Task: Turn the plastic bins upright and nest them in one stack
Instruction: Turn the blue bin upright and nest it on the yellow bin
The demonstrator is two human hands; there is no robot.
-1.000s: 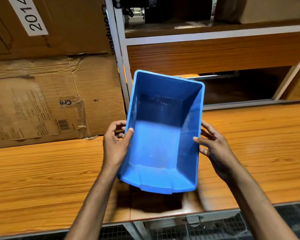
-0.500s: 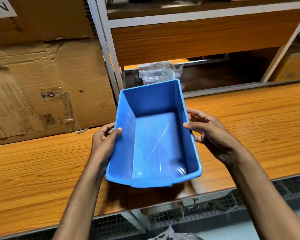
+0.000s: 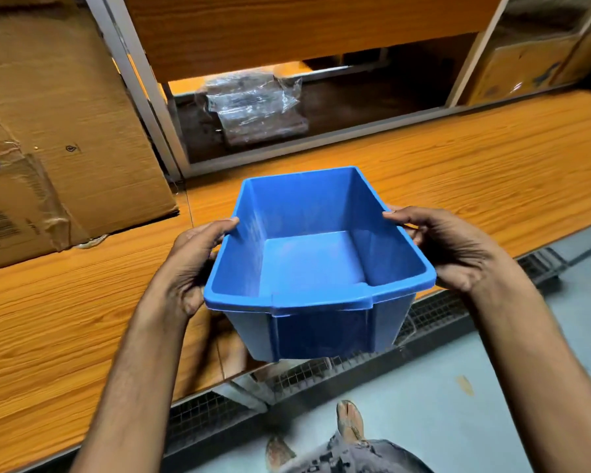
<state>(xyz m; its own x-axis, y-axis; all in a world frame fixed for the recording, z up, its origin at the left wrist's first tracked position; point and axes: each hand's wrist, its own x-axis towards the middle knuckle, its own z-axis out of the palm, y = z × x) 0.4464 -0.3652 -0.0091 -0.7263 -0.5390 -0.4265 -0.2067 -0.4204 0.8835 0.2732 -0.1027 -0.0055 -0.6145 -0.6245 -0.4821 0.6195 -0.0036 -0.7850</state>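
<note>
One blue plastic bin (image 3: 313,264) is held upright in the air, its open top facing me, above the front edge of the wooden shelf (image 3: 65,319). My left hand (image 3: 193,264) grips its left rim, thumb over the edge. My right hand (image 3: 454,249) grips the right rim the same way. The bin is empty. No other bin shows in this view.
A flattened cardboard box (image 3: 55,138) leans at the back left of the shelf. A clear plastic-wrapped packet (image 3: 253,107) lies in the recess behind a metal upright (image 3: 140,90). Below the shelf are wire mesh (image 3: 321,370), grey floor and my sandalled feet (image 3: 348,421).
The bin has tipped from facing me with its far end raised to level and upright, and has come lower and nearer the shelf's front edge. Both hands kept their grip.
</note>
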